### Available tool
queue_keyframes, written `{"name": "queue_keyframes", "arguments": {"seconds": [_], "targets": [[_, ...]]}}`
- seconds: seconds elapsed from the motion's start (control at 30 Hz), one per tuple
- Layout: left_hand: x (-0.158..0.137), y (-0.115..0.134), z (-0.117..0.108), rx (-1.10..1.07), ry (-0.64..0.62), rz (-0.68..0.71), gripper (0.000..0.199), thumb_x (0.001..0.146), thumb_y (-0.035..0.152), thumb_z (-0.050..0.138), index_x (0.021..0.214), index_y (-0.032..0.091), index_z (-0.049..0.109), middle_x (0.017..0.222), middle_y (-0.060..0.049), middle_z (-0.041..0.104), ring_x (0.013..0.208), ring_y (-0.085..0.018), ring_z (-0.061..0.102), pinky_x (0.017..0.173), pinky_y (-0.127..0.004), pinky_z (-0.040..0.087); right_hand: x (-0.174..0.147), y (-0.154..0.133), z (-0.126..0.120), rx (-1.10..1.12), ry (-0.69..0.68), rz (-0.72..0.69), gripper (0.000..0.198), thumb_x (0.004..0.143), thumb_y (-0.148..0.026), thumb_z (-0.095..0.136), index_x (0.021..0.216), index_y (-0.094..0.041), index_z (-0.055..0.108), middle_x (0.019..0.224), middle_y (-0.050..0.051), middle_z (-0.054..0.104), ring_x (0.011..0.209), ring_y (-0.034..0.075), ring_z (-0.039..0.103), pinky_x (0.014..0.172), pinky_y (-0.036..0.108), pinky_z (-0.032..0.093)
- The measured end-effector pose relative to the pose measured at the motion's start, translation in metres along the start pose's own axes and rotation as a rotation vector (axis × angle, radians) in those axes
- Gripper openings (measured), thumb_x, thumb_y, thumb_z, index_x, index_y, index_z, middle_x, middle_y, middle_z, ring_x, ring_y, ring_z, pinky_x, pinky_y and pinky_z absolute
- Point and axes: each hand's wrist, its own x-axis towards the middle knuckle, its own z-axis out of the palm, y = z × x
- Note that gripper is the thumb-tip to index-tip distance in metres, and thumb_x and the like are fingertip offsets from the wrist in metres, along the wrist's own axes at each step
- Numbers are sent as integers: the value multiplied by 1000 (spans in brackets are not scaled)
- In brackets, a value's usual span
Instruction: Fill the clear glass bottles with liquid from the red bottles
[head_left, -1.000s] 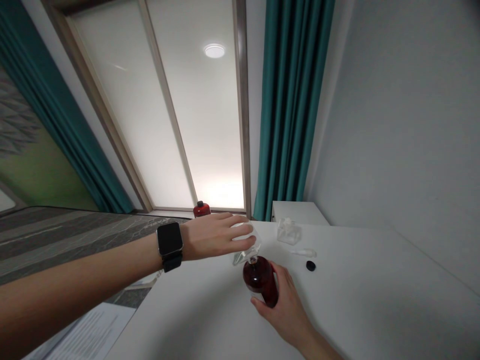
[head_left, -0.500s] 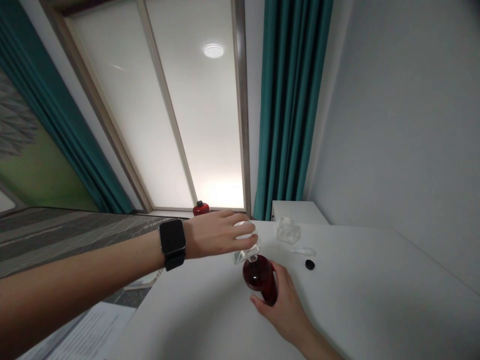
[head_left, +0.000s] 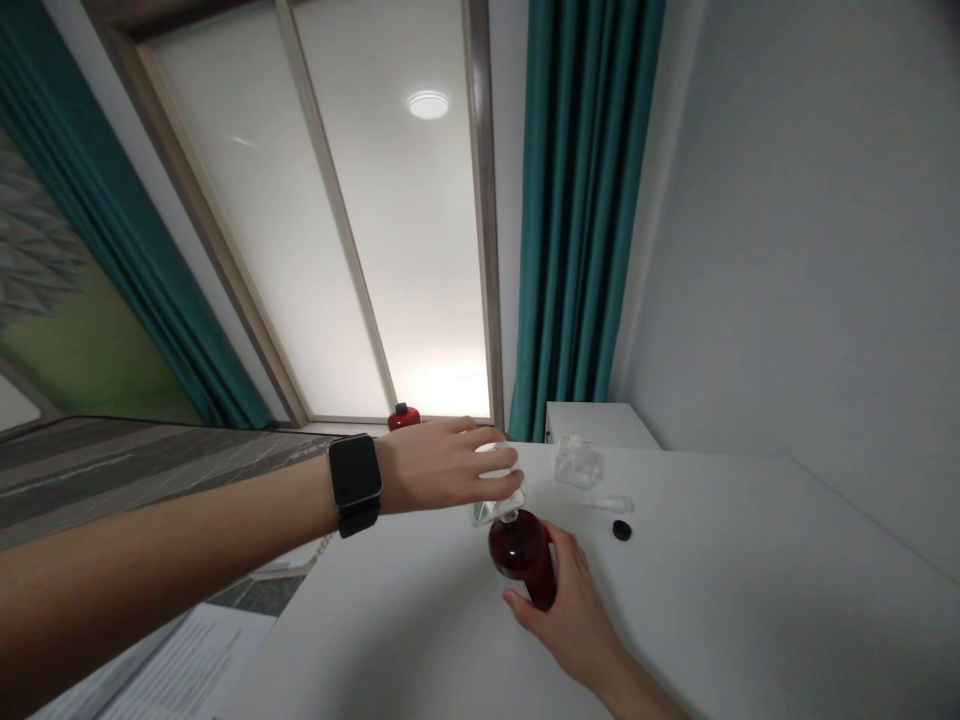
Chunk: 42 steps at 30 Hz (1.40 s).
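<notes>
My left hand [head_left: 461, 465], with a black watch on its wrist, is closed over a clear glass container [head_left: 489, 511]. Most of that container is hidden behind my fingers. Wrapped around a dark red bottle [head_left: 520, 550] is my right hand [head_left: 577, 615]. The bottle is tilted, its uncapped neck pointing away from me and meeting the glass container at its near edge. Whether liquid is flowing I cannot tell. To the right, a small black cap [head_left: 622, 530] lies on the white table [head_left: 720, 590].
Behind the cap are a slim clear piece [head_left: 611, 504] and a clear, crumpled-looking object [head_left: 577, 462]. A second red bottle with a dark cap [head_left: 403, 418] stands beyond my left forearm. Printed papers [head_left: 180, 660] lie at lower left. A white cabinet [head_left: 604, 425] adjoins the table's far side.
The whole view has shifted very slightly. Both hands keep the same hold, and the bottle and glass container stay together almost unmoved.
</notes>
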Motion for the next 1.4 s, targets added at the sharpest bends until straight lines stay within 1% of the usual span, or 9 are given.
{"name": "queue_keyframes", "arguments": {"seconds": [0.2, 0.27, 0.43, 0.53, 0.67, 0.83, 0.97, 1.17, 1.4], "targets": [[0, 0, 0, -28, 33, -2, 40, 94, 7, 58, 130, 21, 47, 124, -9, 63, 115, -25, 59, 89, -37, 48, 1, -4, -1, -24, 7, -12, 71, 63, -26, 77, 129, -20, 52, 121, 13, 64, 112, 36, 60, 96, 50, 50], [1, -1, -1, -30, 18, -9, 39, 94, 7, 56, 130, 21, 47, 125, -9, 62, 116, -25, 58, 90, -37, 48, 1, -4, -1, -33, 2, -14, 71, 64, -26, 77, 130, -20, 51, 122, 13, 64, 112, 35, 60, 96, 49, 50], [2, -2, -2, -38, -72, -20, 41, 95, 6, 50, 132, 23, 45, 131, -9, 60, 120, -25, 55, 93, -37, 47, 1, -5, -1, -38, -5, -14, 70, 64, -26, 77, 129, -19, 51, 122, 13, 64, 113, 35, 59, 96, 49, 49], [2, -4, -1, -46, -76, -15, 42, 94, 5, 51, 132, 22, 45, 131, -9, 59, 120, -25, 55, 92, -37, 47, 2, -5, -2, -36, -11, 3, 70, 64, -27, 77, 128, -18, 51, 121, 13, 64, 112, 35, 60, 96, 49, 50], [3, -5, 1, -54, -67, -12, 46, 91, 6, 57, 132, 21, 44, 129, -9, 60, 117, -26, 56, 89, -36, 48, 2, -6, -1, -22, -16, 15, 70, 64, -28, 76, 129, -18, 51, 123, 14, 63, 114, 35, 59, 97, 50, 49], [4, -9, 3, -54, -87, -35, 51, 87, 3, 61, 132, 22, 45, 129, -9, 60, 117, -25, 57, 87, -34, 48, 5, -2, 2, 39, -14, 61, 71, 64, -28, 77, 130, -21, 52, 125, 13, 63, 116, 36, 58, 100, 51, 47], [9, -15, 7, -70, -109, -32, 51, 87, 4, 62, 131, 21, 45, 130, -10, 59, 118, -26, 56, 85, -34, 49, 12, 2, 5, 113, -13, 102, 72, 65, -30, 78, 131, -22, 51, 126, 12, 63, 116, 35, 59, 100, 50, 47], [14, -20, 12, -88, -116, -33, 53, 85, 4, 64, 132, 20, 45, 130, -11, 59, 118, -26, 55, 85, -34, 50, 18, 2, 7, 219, -33, 106, 69, 66, -25, 76, 130, -20, 51, 124, 10, 64, 111, 31, 62, 98, 47, 49], [19, -22, 13, -105, -112, -49, 54, 83, 2, 66, 130, 19, 47, 129, -11, 59, 113, -24, 58, 78, -31, 50, 23, 6, 5, 284, -45, 106, 67, 68, -23, 76, 130, -20, 50, 125, 10, 64, 113, 30, 62, 100, 48, 47]]}}
